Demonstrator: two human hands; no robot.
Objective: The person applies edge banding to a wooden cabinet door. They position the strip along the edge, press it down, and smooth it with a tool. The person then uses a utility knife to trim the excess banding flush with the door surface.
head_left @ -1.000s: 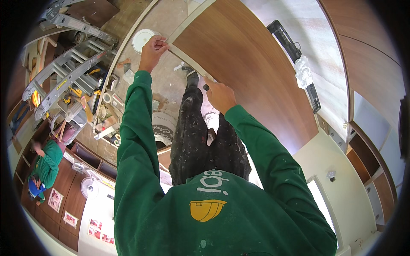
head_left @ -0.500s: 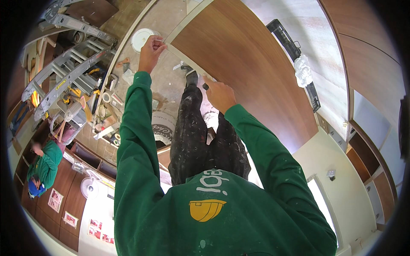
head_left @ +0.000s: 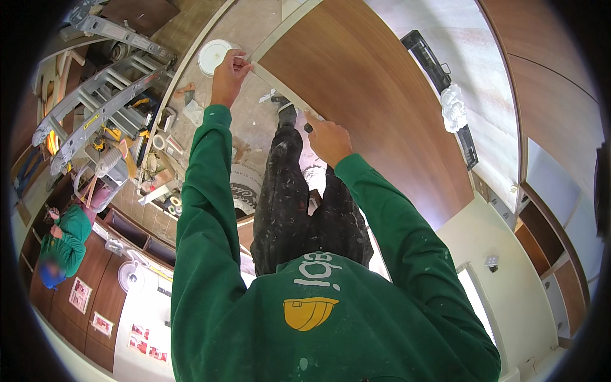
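Observation:
A wood-grain panel (head_left: 375, 95) with a pale edge strip (head_left: 280, 86) slopes away in front of me. At the panel's far left corner, my left hand (head_left: 230, 76) is closed in a pinch beside the strip's end. Whatever is between those fingertips is too small to make out. My right hand (head_left: 331, 143) is closed near the panel's near left edge, with its index finger pointing along that edge. A small dark object (head_left: 309, 128) sticks out of its grip; most of it is hidden by the fingers.
A white round lid or bucket (head_left: 213, 56) is on the floor behind my left hand. Aluminium ladders (head_left: 95, 108) and scattered tools lie left. A long black case (head_left: 426, 60) and crumpled white plastic (head_left: 453, 108) are beyond the panel. A co-worker (head_left: 67, 242) is at far left.
Both my hands keep almost the same places; the left fingers have shifted slightly toward the panel corner. At far left, the co-worker's head and hands have moved.

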